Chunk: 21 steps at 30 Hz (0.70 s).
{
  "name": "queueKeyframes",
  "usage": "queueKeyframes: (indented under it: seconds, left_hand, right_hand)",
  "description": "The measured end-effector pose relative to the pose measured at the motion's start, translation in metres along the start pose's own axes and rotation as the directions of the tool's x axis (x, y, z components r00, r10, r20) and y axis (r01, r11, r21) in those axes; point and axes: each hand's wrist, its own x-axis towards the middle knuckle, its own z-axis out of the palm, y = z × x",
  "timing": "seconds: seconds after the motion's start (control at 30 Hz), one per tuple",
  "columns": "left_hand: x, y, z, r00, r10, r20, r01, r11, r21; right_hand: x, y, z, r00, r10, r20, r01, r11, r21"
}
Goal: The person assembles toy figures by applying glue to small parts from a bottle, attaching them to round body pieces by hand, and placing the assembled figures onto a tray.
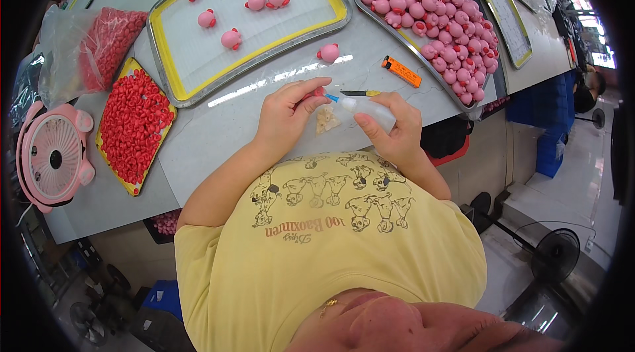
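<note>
My left hand (284, 111) pinches a small red piece (318, 91), partly hidden by the fingers. In my right hand (401, 125) lies a white squeeze bottle (372, 112), tilted to the left. Its thin blue nozzle (332, 97) reaches the red piece; whether they touch I cannot tell. Just beyond the bottle is a slim yellow-and-dark tool (359, 93). A pale, crusted scrap (325, 120) rests on the table under my hands. One pink ball figure with red parts (328, 53) sits on the table ahead of my left hand.
A yellow-rimmed metal tray (248, 66) holds several pink figures. At the right stands a tray heaped with pink figures (436, 15). A yellow tray of red pieces (132, 124), a bag of red pieces (109, 41) and a pink fan (56, 154) are left. An orange box (401, 71) lies ahead.
</note>
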Motion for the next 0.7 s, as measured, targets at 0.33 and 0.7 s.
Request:
queueKeyframes:
  seconds: [0.33,0.7]
  left_hand:
    - [0.001,0.002,-0.003,0.977,0.213,-0.003,-0.207,0.952,0.227]
    - [0.009,-0.001,0.003,0.980,0.201,0.003,-0.197,0.961,0.195]
  right_hand:
    - [0.004,-0.003,-0.010,0.995,0.063,0.083,-0.064,0.998,0.016]
    - [0.004,0.002,-0.018,0.997,0.065,-0.039,-0.064,0.998,0.014]
